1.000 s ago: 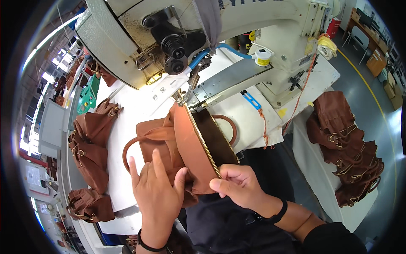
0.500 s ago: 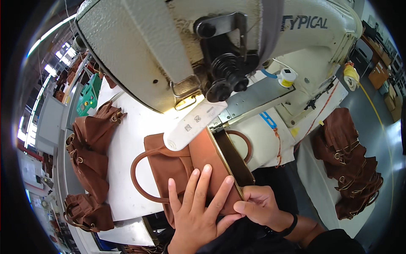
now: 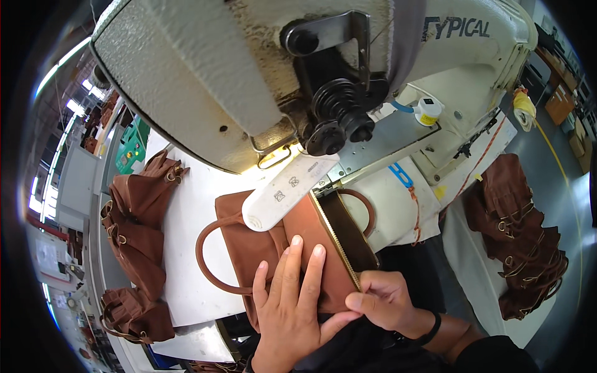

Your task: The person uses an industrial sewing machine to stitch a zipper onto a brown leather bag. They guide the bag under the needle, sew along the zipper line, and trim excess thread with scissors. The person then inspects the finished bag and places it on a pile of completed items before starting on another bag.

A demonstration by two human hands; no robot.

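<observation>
The brown leather bag (image 3: 336,270) lies just below the middle of the frame, its opening turned to the right, its upper end running behind the white oblong piece (image 3: 289,194) on the sewing machine (image 3: 180,93). To guide this edge well, I would hold the brass zipper (image 3: 336,240) straight, neither stretched nor slack, smooth the side panel so no fold creeps in, and mind that the left loop handle (image 3: 200,248) lies clear of the stitching spot (which the white piece hides from this view). Feeding gently seems wiser than tugging, with fingertips well short of the machine.

The bag is under the left hand (image 3: 289,311), whose fingers are spread flat on the panel, gripping nothing. The right hand (image 3: 385,301) is closed at the zipper's lower end, thumb and forefinger pinching the bag's edge.

Around it spreads the white table (image 3: 186,289), with a blue tool (image 3: 401,175) right of centre; more brown bags lie heaped at the frame's left (image 3: 137,230) and right (image 3: 510,230)
</observation>
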